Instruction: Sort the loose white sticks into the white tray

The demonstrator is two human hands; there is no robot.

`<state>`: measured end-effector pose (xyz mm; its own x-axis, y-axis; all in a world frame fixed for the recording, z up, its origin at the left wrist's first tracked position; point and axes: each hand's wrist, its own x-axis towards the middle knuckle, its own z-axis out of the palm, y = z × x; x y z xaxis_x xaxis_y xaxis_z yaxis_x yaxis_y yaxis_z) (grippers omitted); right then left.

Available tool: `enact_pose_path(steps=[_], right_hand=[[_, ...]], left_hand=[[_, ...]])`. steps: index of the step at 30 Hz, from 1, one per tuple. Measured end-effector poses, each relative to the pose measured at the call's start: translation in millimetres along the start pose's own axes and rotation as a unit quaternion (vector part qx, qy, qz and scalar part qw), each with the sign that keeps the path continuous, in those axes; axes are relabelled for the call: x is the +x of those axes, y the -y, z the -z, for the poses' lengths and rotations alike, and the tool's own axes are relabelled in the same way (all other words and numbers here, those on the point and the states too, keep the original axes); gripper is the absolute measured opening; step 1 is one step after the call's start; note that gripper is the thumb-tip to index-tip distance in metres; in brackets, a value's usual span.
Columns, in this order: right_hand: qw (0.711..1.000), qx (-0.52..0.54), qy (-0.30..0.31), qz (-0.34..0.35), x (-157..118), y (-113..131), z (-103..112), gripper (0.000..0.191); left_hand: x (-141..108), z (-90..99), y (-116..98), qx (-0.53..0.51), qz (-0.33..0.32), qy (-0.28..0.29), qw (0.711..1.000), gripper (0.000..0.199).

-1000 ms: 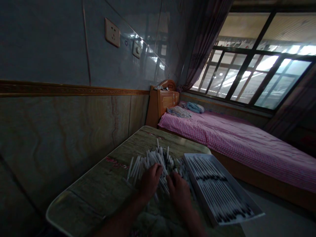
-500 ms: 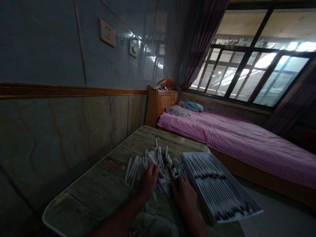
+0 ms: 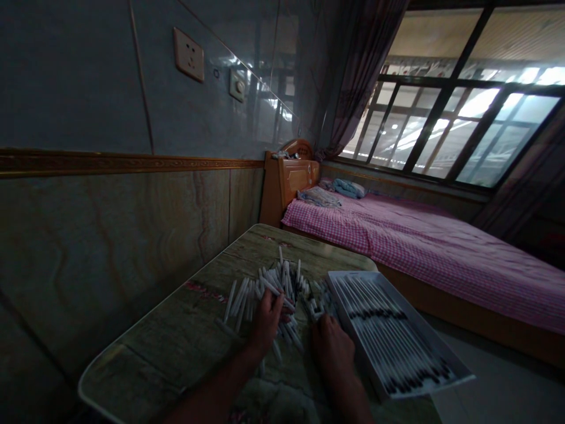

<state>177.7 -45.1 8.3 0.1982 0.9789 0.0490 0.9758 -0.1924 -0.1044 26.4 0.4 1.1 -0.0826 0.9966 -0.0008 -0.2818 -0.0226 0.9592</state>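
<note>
Hands apart: left hand (image 3: 266, 324) in the loose pile of white sticks (image 3: 282, 288), grip unclear, right hand (image 3: 331, 353) just beside the tray (image 3: 354, 341) of ranked sticks, where a careless knock could skew rows or spill sticks off the bench (image 3: 168, 335) toward the bed (image 3: 441, 259).

The left hand (image 3: 266, 325) curls downward while the right hand (image 3: 331, 353) lies palm-down.

there is one left hand (image 3: 265, 324), one right hand (image 3: 331, 353), one table (image 3: 176, 335), one white tray (image 3: 353, 335) and one big pile of white sticks (image 3: 278, 288), too many to count. there is one bed (image 3: 419, 247), one window (image 3: 445, 94), two curtains (image 3: 362, 76), one wall plug (image 3: 188, 54), one round switch (image 3: 237, 86) and two heaps of cloth (image 3: 318, 198).
</note>
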Motion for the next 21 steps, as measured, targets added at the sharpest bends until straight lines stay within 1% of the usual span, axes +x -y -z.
enact_pose_path(steps=[2, 5, 7, 9, 11, 13, 16, 18, 21], right_hand=[[1.000, -0.001, -0.002, -0.005, -0.6, 0.0, 0.8, 0.027], [1.000, 0.011, -0.022, -0.008, -1.1, -1.4, -1.5, 0.024], [0.998, 0.042, -0.045, 0.003, -1.0, -3.4, -7.3, 0.024], [0.992, 0.099, -0.074, 0.033, -0.3, -5.5, -16.5, 0.024], [0.974, 0.179, -0.115, 0.080, 1.0, -7.0, -26.6, 0.023], [0.945, 0.261, -0.155, 0.125, 2.5, -7.6, -34.2, 0.024], [0.909, 0.343, -0.173, 0.163, 3.8, -7.3, -37.6, 0.027], [0.899, 0.367, -0.166, 0.171, 3.4, -7.0, -35.9, 0.028], [0.897, 0.374, -0.160, 0.174, 1.4, -6.4, -32.3, 0.028]], left_hand=[[0.1, 1.4, -1.2, -0.015, 0.008, -0.005, 1.000, 0.026], [2.6, 4.8, -1.1, -0.049, 0.022, -0.022, 0.998, 0.025], [6.1, 7.3, 0.3, -0.087, 0.032, -0.039, 0.995, 0.023], [10.2, 9.3, 1.7, -0.129, 0.042, -0.060, 0.989, 0.020], [13.5, 10.7, 1.8, -0.161, 0.051, -0.078, 0.983, 0.018], [15.2, 11.4, 0.1, -0.185, 0.056, -0.088, 0.977, 0.016], [15.1, 11.3, -4.8, -0.215, 0.063, -0.101, 0.969, 0.014], [14.5, 11.1, -7.9, -0.230, 0.069, -0.111, 0.964, 0.013], [13.8, 11.0, -10.3, -0.244, 0.073, -0.118, 0.960, 0.013]])
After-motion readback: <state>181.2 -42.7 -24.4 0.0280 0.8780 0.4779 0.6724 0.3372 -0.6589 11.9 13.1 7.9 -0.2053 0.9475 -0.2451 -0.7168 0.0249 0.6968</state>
